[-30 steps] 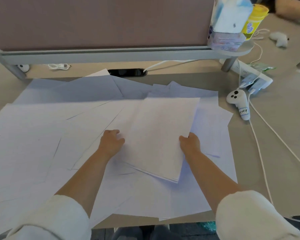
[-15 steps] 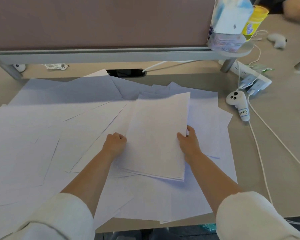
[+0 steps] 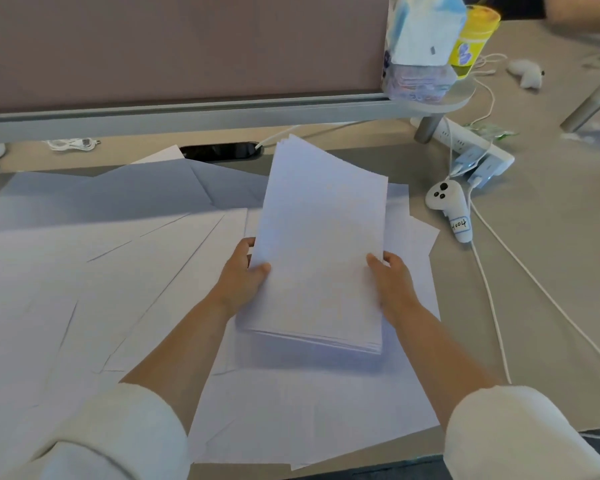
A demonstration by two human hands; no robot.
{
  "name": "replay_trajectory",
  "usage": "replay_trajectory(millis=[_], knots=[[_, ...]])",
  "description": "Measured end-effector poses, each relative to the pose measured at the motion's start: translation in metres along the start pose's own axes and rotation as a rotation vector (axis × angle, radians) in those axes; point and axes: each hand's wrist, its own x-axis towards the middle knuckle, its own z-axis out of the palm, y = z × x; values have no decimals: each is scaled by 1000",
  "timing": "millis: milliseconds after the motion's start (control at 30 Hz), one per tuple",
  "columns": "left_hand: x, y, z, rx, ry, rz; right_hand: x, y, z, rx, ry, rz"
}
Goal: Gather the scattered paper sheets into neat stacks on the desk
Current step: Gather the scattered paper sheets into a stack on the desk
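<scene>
Since half a second ago the paper stack (image 3: 321, 258) has lifted off the spread, its far edge tilted up toward the divider (image 3: 174, 46); your left hand (image 3: 241, 278) grips its left edge, thumb on top, fingers curled beneath; your right hand (image 3: 392, 282) grips the right edge the same way; loose sheets (image 3: 118, 271) lie fanned across the desk (image 3: 541, 278) under it; a white controller (image 3: 447, 206) lies just right of the papers.
</scene>
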Motion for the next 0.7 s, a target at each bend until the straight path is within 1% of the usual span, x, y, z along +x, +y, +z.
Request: replay_trajectory(millis=[67,233,400,467,600,700], knots=[[8,11,15,23,-10,29,7,0,-12,-65,22,16],[29,32,50,36,8,48,30,-3,-39,-110,143,-57],[39,33,67,250,-79,-23,44,-5,-43,-102,167,-16],[40,32,68,270,-83,-43,45,-3,-43,-110,188,-8],[42,32,70,298,-66,-66,46,-4,-40,-98,207,-13],[44,30,71,302,2,-70,48,-7,-41,-98,179,2]])
